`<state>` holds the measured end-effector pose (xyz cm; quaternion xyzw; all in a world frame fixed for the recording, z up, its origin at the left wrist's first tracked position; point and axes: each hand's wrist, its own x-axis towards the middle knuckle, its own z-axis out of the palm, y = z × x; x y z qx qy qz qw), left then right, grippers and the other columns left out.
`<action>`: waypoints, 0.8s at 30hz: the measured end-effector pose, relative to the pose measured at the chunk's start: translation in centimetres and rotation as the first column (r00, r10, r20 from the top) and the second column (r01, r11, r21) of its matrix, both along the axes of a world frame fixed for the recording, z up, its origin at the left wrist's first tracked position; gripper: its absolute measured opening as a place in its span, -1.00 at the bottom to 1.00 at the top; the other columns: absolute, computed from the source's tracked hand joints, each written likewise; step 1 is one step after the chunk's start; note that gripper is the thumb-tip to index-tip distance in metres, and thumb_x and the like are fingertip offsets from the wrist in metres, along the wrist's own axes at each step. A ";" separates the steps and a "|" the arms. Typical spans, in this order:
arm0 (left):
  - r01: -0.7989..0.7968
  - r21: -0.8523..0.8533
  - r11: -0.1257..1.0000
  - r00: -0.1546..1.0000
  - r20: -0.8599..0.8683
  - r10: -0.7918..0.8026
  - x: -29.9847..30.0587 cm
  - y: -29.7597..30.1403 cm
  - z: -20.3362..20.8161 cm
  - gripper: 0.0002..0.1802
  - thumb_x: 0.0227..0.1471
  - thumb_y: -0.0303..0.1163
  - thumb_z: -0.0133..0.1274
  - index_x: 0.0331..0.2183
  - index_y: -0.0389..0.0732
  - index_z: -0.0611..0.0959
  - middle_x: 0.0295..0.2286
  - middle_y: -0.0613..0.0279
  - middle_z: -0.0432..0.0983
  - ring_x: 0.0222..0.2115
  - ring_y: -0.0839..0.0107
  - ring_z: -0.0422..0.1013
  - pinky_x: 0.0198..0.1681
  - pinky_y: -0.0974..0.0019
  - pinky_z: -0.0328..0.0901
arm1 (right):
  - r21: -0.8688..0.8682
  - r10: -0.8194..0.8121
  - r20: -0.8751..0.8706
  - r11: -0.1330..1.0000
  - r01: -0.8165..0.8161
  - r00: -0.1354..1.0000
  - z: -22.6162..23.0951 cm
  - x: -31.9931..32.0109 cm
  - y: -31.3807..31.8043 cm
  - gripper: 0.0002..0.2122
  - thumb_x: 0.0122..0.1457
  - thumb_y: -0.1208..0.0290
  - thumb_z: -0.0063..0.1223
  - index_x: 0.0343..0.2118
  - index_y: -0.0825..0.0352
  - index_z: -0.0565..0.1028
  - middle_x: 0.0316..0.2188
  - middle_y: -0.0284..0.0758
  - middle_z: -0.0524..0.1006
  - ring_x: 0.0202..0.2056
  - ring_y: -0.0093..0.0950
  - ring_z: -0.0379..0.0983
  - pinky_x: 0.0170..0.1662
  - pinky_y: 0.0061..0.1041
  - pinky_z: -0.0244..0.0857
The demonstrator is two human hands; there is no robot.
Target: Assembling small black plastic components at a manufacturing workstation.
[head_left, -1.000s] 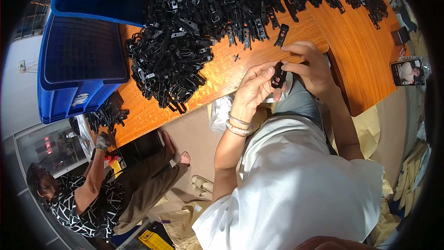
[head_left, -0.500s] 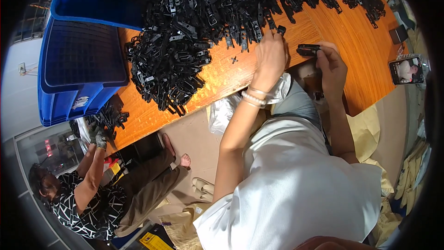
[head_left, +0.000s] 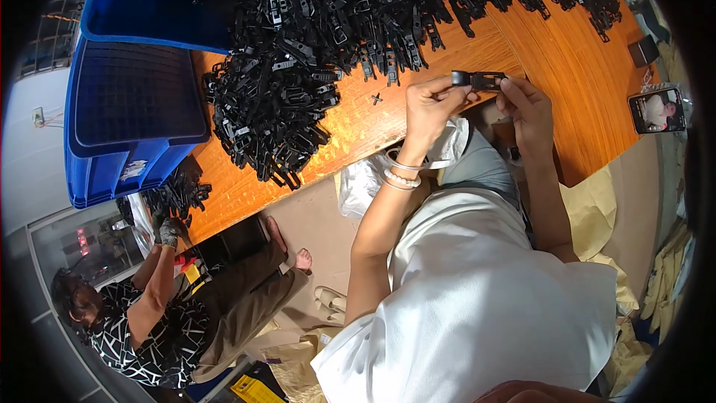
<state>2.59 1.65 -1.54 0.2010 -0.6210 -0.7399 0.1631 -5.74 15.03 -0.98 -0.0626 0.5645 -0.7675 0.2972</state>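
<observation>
A slim black plastic part (head_left: 485, 80), slotted and with a thicker rounded end at the left, is held level between my two hands just above the table's front edge. My left hand (head_left: 429, 112), with a bead bracelet and a bangle on its wrist, pinches the thicker end from below. At the other end, my right hand (head_left: 531, 108) grips between thumb and fingers. Beyond my hands a large heap of similar black plastic parts (head_left: 343, 22) covers the far side of the table. A small cross-shaped piece (head_left: 377, 99) lies left of my left hand.
Blue plastic crates (head_left: 134, 97) stand at the left end of the orange wooden table (head_left: 574, 104). A co-worker (head_left: 149, 313) in grey gloves handles black parts there. On the right are a phone (head_left: 656, 112) and a small dark box (head_left: 643, 53). Clear plastic (head_left: 358, 190) hangs near my lap.
My left hand has come back from the heap's edge toward my right hand and now grips one end of the black part. The right hand has shifted only slightly.
</observation>
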 end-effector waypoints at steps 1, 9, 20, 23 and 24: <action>-0.003 0.076 0.997 0.999 -0.047 0.006 0.1 0.0 0.0 -0.89 -0.14 -0.65 -0.04 -0.46 -0.45 0.55 -0.56 0.16 0.49 -0.52 0.52 0.43 -0.44 0.55 0.34 | -0.034 -0.017 0.015 0.999 0.018 1.000 -0.1 0.2 0.0 -0.86 0.01 0.46 -0.03 -0.41 0.41 0.45 -0.67 -0.42 0.38 -0.60 -0.68 0.26 -0.52 -0.75 0.06; -0.013 0.100 0.995 0.998 -0.064 0.020 0.2 0.4 0.1 -0.89 -0.13 -0.65 -0.05 -0.46 -0.44 0.55 -0.54 0.14 0.49 -0.50 0.51 0.43 -0.42 0.55 0.34 | 0.099 -0.004 -0.049 0.995 0.009 0.999 0.9 0.0 0.4 -0.86 0.00 0.45 -0.02 -0.42 0.43 0.45 -0.67 -0.40 0.40 -0.63 -0.68 0.28 -0.55 -0.77 0.06; -0.021 -0.050 0.999 0.999 -0.027 0.019 0.0 0.9 -1.2 -0.88 -0.16 -0.65 -0.06 -0.48 -0.45 0.54 -0.57 0.18 0.48 -0.55 0.53 0.41 -0.48 0.53 0.32 | 0.267 0.045 -0.226 0.963 0.017 0.973 1.2 0.8 0.2 -0.89 0.00 0.48 -0.03 -0.46 0.41 0.46 -0.67 -0.44 0.39 -0.62 -0.72 0.26 -0.53 -0.77 0.09; 0.082 0.209 0.975 0.993 -0.104 -0.061 0.2 0.9 -0.4 -0.93 -0.17 -0.61 0.00 -0.51 -0.42 0.53 -0.59 0.20 0.48 -0.57 0.56 0.40 -0.49 0.56 0.30 | 0.141 0.016 -0.357 0.989 0.037 0.934 0.6 1.3 -0.3 -0.93 -0.02 0.52 -0.02 -0.50 0.40 0.46 -0.67 -0.46 0.37 -0.62 -0.73 0.23 -0.53 -0.75 0.08; 0.082 0.209 0.975 0.993 -0.102 -0.062 0.0 0.7 -0.2 -0.93 -0.17 -0.61 0.00 -0.51 -0.42 0.53 -0.59 0.20 0.48 -0.57 0.56 0.40 -0.49 0.56 0.30 | 0.141 0.015 -0.356 0.989 0.037 0.935 0.4 1.4 -0.2 -0.93 -0.02 0.52 -0.02 -0.50 0.40 0.46 -0.67 -0.46 0.37 -0.62 -0.73 0.23 -0.53 -0.75 0.08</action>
